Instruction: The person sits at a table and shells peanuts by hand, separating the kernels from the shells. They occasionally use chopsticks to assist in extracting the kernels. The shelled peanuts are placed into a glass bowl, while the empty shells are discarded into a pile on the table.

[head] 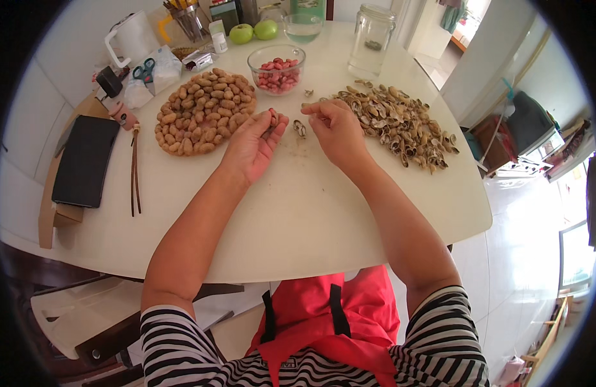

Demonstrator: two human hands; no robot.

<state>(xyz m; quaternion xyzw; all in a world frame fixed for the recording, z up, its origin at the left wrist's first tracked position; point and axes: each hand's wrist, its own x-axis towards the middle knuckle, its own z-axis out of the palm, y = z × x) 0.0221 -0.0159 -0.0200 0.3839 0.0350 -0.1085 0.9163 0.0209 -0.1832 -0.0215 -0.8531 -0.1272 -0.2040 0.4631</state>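
My left hand (254, 147) is raised over the table with a peanut (273, 116) between its thumb and fingers, a red kernel showing. To its right, my right hand (335, 128) has its fingers bent and pointing left; whether a scrap of shell is at its fingertips is too small to tell. An opened shell (299, 128) lies on the table between the hands. Whole peanuts in their shells (201, 113) form a broad heap at the left. Beyond the hands, a glass bowl (253, 67) holds red kernels (279, 75). Empty shells (406, 126) are piled at the right.
A tall glass jar (365, 55) stands behind the shell pile. Two green fruits (253, 32) and a second glass bowl (302, 31) are at the back. On the left lie a black tablet-like object (86, 161), thin brown sticks (135, 174) and scissors (144, 70).
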